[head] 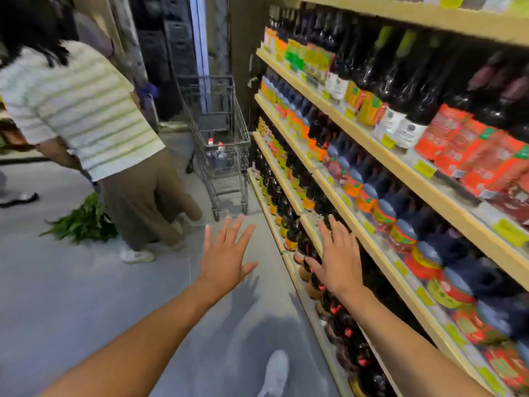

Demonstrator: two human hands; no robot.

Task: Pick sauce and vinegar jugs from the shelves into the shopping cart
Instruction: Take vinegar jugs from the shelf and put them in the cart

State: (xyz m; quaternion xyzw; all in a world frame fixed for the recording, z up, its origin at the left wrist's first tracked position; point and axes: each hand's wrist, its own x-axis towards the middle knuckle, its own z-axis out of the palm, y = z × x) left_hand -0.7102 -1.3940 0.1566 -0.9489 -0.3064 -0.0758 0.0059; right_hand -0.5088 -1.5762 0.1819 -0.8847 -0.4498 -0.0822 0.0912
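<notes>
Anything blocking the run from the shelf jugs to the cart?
Nothing visible does. The floor along the shelves runs bare from the jugs by the empty right hand to the shopping cart. A person in a striped shirt stands just left of that line, near the cart; greens lie further left. The left hand is empty too.

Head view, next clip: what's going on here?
A person in a shop aisle has both arms out, holding nothing. The left hand is spread open over the floor; the right hand is open in front of dark bottles on the shelves. The shopping cart stands ahead by the shelf end with a couple of red-capped jugs inside. Another person in a striped shirt stands to the left.
</notes>
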